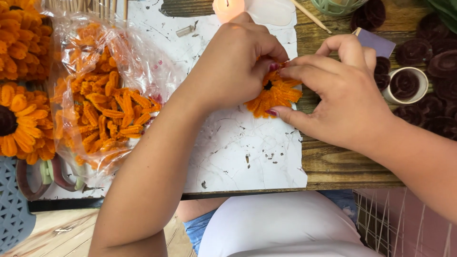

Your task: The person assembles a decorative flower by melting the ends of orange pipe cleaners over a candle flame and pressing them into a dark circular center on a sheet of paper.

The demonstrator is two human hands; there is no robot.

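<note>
- We see the orange chenille flower [275,95] lying on the white scuffed work sheet [238,147], near the sheet's right edge and in the middle of the wooden table [333,164].
- Our left hand [235,64] is curled nearly closed over the flower's far side, with its fingertips pinched on the petals at the top.
- Our right hand [345,90] is half closed, its thumb pressing the near right petals and its forefinger meeting the left hand's fingertips on the flower.
- We judge the flower to be very light, soft and fuzzy, with bendable wire petals that deform easily; a hold near the dark centre looks safer than one on the petal tips.
- To the left lies a clear plastic bag of orange petal loops [102,102], and further left lie finished orange flowers with dark centres [21,123].
- At the far edge stands a lit candle [227,8], close behind the left hand, so it is a hazard for fuzzy material.
- To the right lie dark brown chenille rosettes [440,62], one sitting in a small white cup [405,84], with a purple card [376,42] just beyond the right hand.
- Nothing lies between the hands and the flower.
</note>
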